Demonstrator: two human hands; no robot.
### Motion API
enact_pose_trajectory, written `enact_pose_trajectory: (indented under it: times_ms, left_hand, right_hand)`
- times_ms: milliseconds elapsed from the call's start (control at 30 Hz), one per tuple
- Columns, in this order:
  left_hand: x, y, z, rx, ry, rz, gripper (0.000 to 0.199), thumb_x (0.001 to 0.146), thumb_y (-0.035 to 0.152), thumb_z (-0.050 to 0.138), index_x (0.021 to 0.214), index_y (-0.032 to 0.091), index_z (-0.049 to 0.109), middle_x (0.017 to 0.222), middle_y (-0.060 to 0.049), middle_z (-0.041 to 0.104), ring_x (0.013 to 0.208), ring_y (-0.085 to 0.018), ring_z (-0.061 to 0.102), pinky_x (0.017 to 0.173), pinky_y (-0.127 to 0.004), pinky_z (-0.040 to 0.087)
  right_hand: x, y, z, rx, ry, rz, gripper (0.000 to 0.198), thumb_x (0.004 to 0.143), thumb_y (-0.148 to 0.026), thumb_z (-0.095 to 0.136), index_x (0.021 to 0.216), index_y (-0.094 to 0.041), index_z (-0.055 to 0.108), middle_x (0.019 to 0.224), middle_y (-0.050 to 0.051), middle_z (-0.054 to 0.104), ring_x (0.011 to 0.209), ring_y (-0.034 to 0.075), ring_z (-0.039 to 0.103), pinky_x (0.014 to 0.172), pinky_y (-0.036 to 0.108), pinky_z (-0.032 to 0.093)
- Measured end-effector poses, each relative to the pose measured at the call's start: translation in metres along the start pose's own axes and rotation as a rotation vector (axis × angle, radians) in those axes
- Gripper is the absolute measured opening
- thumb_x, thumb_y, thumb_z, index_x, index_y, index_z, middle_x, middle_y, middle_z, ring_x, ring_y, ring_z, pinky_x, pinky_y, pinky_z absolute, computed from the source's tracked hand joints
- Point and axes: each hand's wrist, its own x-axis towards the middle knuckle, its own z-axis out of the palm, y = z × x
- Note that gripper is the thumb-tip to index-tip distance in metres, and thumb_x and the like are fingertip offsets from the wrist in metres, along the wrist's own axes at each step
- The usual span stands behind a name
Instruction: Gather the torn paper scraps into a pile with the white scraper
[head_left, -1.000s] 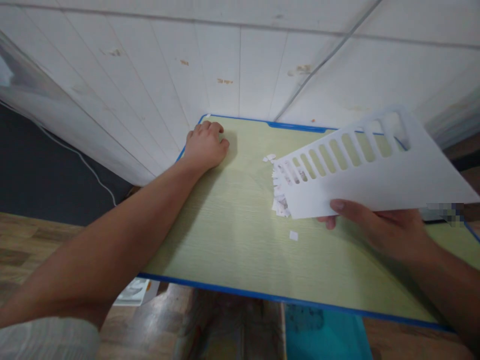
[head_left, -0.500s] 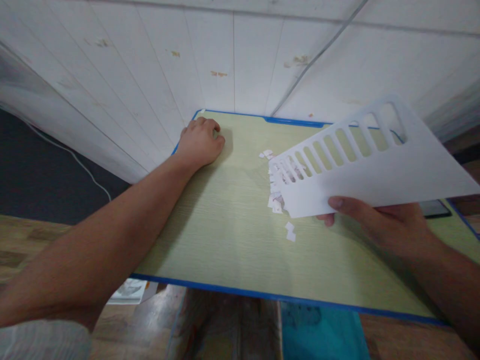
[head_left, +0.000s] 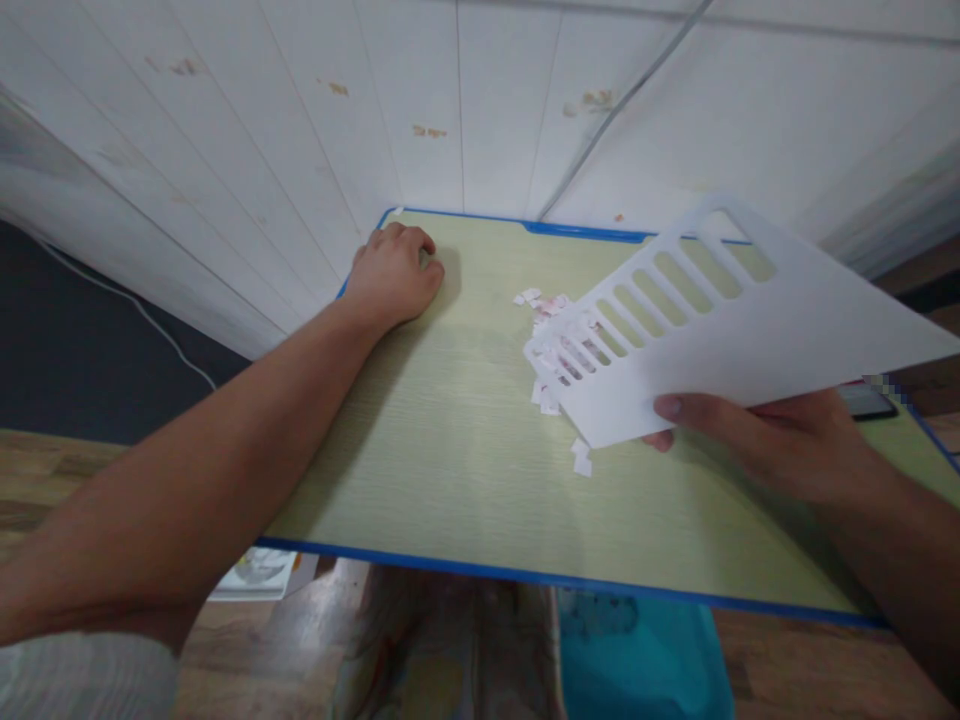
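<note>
The left arm reaches forward from a pale sleeve (head_left: 90, 675) at the lower left, nearly straight, palm down. The left hand (head_left: 397, 272) rests at the far left corner of the worktop (head_left: 450, 450), its fingers loosely bent with a gap beside the thumb; the fingertips are partly hidden, so I cannot tell whether they grip the edge. The right arm enters from the lower right, and the right hand (head_left: 795, 440) is pinching a white slotted sheet (head_left: 712, 360) by its near edge, thumb on top and fingers beneath. The sheet slants above the right half of the worktop, its narrow left end over a pile of paper scraps (head_left: 550, 397), some visible through the slots. Two more small scraps (head_left: 582, 458) lie just below the sheet's near corner.

The worktop is pale yellow-green with a blue border, set against a white panelled wall (head_left: 495, 120) bearing brownish scuffs. A grey cable (head_left: 622, 110) runs diagonally down the wall to the far edge. A dark-edged flat item (head_left: 870, 402) lies by the right wrist, partly covered. Below are a wooden floor (head_left: 45, 480), a turquoise tub (head_left: 645, 650), a white box (head_left: 259, 578) and the person's patterned trousers (head_left: 450, 650).
</note>
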Motion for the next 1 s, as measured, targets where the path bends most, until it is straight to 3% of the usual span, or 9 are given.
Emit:
enact_pose_trajectory:
  times_ms: [133, 333, 500, 667, 900, 1000]
  left_hand:
    - [-0.001, 0.001, -0.002, 0.015, -0.012, 0.000, 0.035, 0.108, 0.029, 0.058, 0.139, 0.017, 0.071, 0.153, -0.014, 0.066, 0.146, -0.032, 0.056, 0.130, -0.049, 0.044]
    - [0.000, 0.000, 0.000, -0.009, 0.003, 0.010, 0.033, 0.107, 0.029, 0.059, 0.135, 0.017, 0.073, 0.152, -0.015, 0.067, 0.148, -0.034, 0.056, 0.130, -0.049, 0.045]
    - [0.006, -0.012, 0.009, -0.088, 0.036, 0.057, 0.034, 0.105, 0.034, 0.059, 0.135, 0.023, 0.071, 0.149, -0.011, 0.068, 0.145, -0.035, 0.055, 0.129, -0.053, 0.042]
    - [0.011, -0.022, 0.013, -0.132, 0.018, 0.099, 0.040, 0.103, 0.046, 0.060, 0.138, 0.029, 0.069, 0.151, -0.010, 0.068, 0.146, -0.037, 0.051, 0.130, -0.054, 0.039]
    - [0.007, -0.014, 0.007, -0.089, -0.005, 0.059, 0.040, 0.104, 0.046, 0.057, 0.136, 0.025, 0.070, 0.154, -0.011, 0.066, 0.145, -0.035, 0.051, 0.129, -0.051, 0.039]
    - [0.006, -0.011, 0.005, -0.079, -0.029, 0.049, 0.040, 0.105, 0.043, 0.056, 0.138, 0.024, 0.069, 0.158, -0.011, 0.063, 0.148, -0.034, 0.050, 0.131, -0.051, 0.036]
  right_hand:
    - [0.001, 0.004, -0.002, 0.024, 0.054, 0.082, 0.029, 0.097, -0.030, 0.077, 0.068, -0.025, 0.074, 0.065, 0.002, 0.075, 0.062, 0.021, 0.073, 0.060, 0.029, 0.061]
    - [0.003, 0.007, -0.008, -0.015, 0.155, 0.058, 0.026, 0.092, -0.023, 0.079, 0.067, -0.023, 0.072, 0.062, 0.002, 0.074, 0.054, 0.019, 0.070, 0.052, 0.028, 0.056]
    - [0.001, 0.007, -0.010, -0.060, 0.158, 0.006, 0.028, 0.093, -0.022, 0.080, 0.066, -0.024, 0.074, 0.065, 0.001, 0.076, 0.058, 0.019, 0.073, 0.057, 0.028, 0.060]
    - [0.000, 0.003, -0.009, 0.009, 0.025, -0.001, 0.028, 0.099, -0.023, 0.078, 0.071, -0.024, 0.075, 0.068, 0.000, 0.076, 0.062, 0.020, 0.074, 0.062, 0.030, 0.062]
    - [0.006, 0.007, -0.012, -0.117, 0.161, 0.009, 0.033, 0.096, -0.021, 0.079, 0.064, -0.023, 0.071, 0.063, 0.000, 0.075, 0.056, 0.018, 0.072, 0.058, 0.028, 0.058]
    - [0.003, 0.001, -0.010, -0.090, 0.143, -0.030, 0.034, 0.099, -0.021, 0.078, 0.065, -0.023, 0.073, 0.066, 0.000, 0.076, 0.061, 0.017, 0.074, 0.066, 0.028, 0.060]
